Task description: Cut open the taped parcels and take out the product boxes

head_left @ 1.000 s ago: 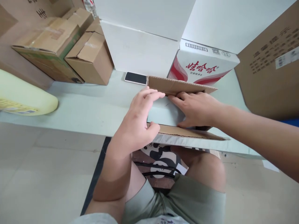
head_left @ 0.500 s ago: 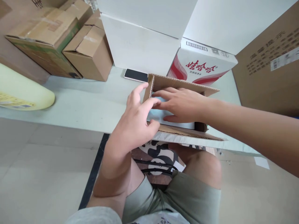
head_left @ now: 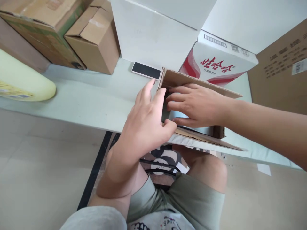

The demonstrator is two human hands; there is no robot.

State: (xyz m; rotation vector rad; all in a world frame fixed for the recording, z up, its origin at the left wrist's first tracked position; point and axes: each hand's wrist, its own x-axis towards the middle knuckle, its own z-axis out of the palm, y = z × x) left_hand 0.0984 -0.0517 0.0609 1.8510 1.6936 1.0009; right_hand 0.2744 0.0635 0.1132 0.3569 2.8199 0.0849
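A small open cardboard box point(head_left: 203, 88) sits at the near edge of the pale table point(head_left: 91, 102), its long flaps spread toward and away from me. My left hand point(head_left: 148, 121) rests against the box's left end, fingers stretched up along the end flap and thumb on the near flap. My right hand point(head_left: 194, 105) reaches in from the right and lies flat inside the box, fingers spread over a grey item point(head_left: 172, 114) of which only slivers show.
A black phone point(head_left: 146, 70) lies just beyond the box. Behind it stand white cartons point(head_left: 148, 35) and a red-and-white carton point(head_left: 216, 64). Brown boxes point(head_left: 93, 41) sit at the back left, a large brown carton point(head_left: 280, 73) at the right, and a yellow roll point(head_left: 24, 83) at the left.
My right hand slid from the box's rim down inside it. My left hand moved against the left end flap, which now stands up. The view shifted slightly.
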